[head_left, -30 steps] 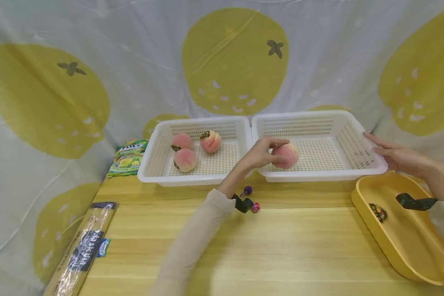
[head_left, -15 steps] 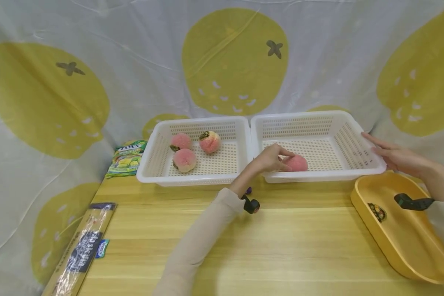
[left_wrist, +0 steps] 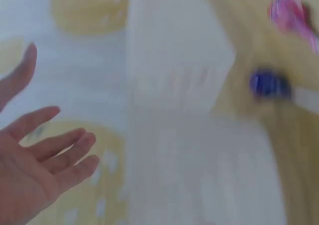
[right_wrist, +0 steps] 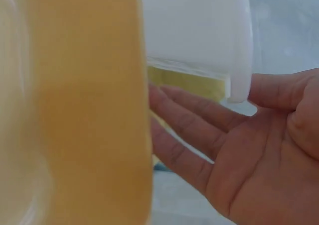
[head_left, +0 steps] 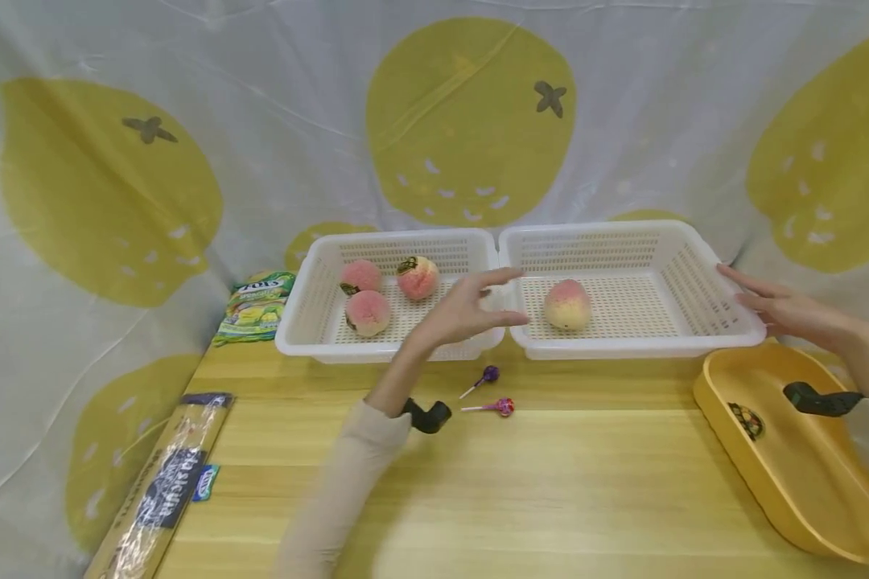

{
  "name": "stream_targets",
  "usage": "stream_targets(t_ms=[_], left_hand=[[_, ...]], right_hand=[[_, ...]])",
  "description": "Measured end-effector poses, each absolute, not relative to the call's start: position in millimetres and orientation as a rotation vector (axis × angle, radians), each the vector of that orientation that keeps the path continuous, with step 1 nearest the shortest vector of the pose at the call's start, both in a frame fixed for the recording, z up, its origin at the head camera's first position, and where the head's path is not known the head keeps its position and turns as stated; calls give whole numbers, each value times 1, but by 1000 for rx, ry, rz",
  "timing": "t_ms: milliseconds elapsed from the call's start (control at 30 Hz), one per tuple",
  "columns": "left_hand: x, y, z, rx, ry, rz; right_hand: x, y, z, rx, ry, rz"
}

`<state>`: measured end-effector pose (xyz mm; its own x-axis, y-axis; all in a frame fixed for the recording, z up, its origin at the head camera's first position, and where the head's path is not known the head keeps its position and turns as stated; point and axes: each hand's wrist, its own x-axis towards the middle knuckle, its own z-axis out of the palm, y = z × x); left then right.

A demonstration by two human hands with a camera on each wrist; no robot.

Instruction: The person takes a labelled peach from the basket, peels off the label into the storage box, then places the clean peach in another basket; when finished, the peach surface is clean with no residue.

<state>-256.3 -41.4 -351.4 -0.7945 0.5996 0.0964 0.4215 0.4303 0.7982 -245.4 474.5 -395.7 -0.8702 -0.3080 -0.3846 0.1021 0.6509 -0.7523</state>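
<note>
Over the right rim of the left white basket (head_left: 300,322), my left hand (head_left: 459,312) hovers with thumb and fingers spread, holding nothing. A pink-and-cream peach (head_left: 567,305) sits alone in the right white basket (head_left: 630,351), to the right of that hand. Several pink fingers' widths away, the left basket holds three peaches: one at the back (head_left: 361,276), another at front (head_left: 368,314), and a yellowish one (head_left: 417,278). My right hand (head_left: 800,310) touches the right basket's outer rim, its fingers extended. In the right wrist view its thumb meets the rim (right_wrist: 241,51).
A yellow tray (head_left: 724,442) stands below the right hand. Two lollipops, one purple (head_left: 490,373) and one red (head_left: 505,407), lie before the baskets. At left are a green snack bag (head_left: 256,310), a long spaghetti pack (head_left: 162,490) and a small blue-green packet (head_left: 205,482).
My left hand has let go of the peach inside the right basket and moved left, its fingers spreading. The peach now rests on the basket floor. My right hand stays at the rim.
</note>
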Motion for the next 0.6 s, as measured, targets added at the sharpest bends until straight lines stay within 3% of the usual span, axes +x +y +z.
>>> stream_targets(t_ms=[133, 300, 433, 600], left_hand=[[-246, -142, -335, 749, 2686, 1268], [-242, -245, -349, 346, 2858, 1176], [-239, -282, -377, 169, 2757, 1215], [-237, -288, -403, 104, 2585, 1436]], right_hand=[[-247, 471, -388, -205, 2436, -979], [-249, 468, -373, -239, 2456, -843], [-247, 452, -352, -285, 2524, -728], [-249, 395, -314, -381, 2598, -587]])
